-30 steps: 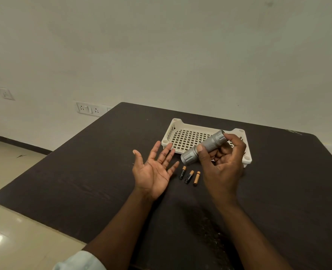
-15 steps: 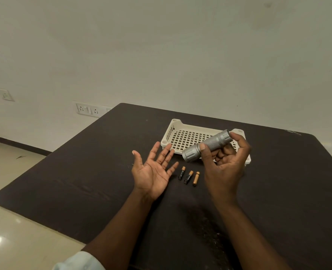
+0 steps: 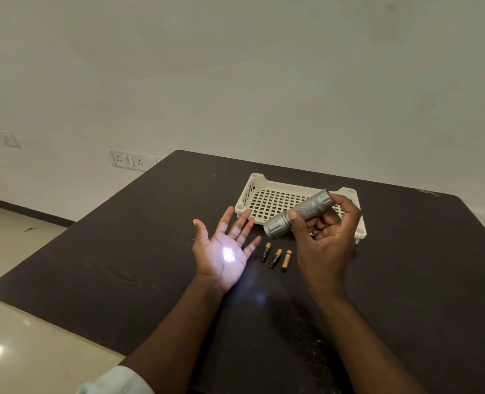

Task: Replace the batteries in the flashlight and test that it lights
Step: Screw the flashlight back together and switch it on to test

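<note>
The right hand (image 3: 325, 237) grips the rigid, likely light flashlight (image 3: 299, 213) by its knurled, non-slip barrel, beam on the flat-open left hand (image 3: 225, 251)

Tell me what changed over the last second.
The flashlight now lights: a bright spot sits on the open left hand, which was dark before. The right hand still grips it, its tail end slightly raised. The three batteries and basket stayed put.

2 bare forearms reach in from below, with no rings, watch or bands visible on either. A pale, light-coloured sleeve cuff (image 3: 116, 382) shows at the left arm's lower edge.
</note>
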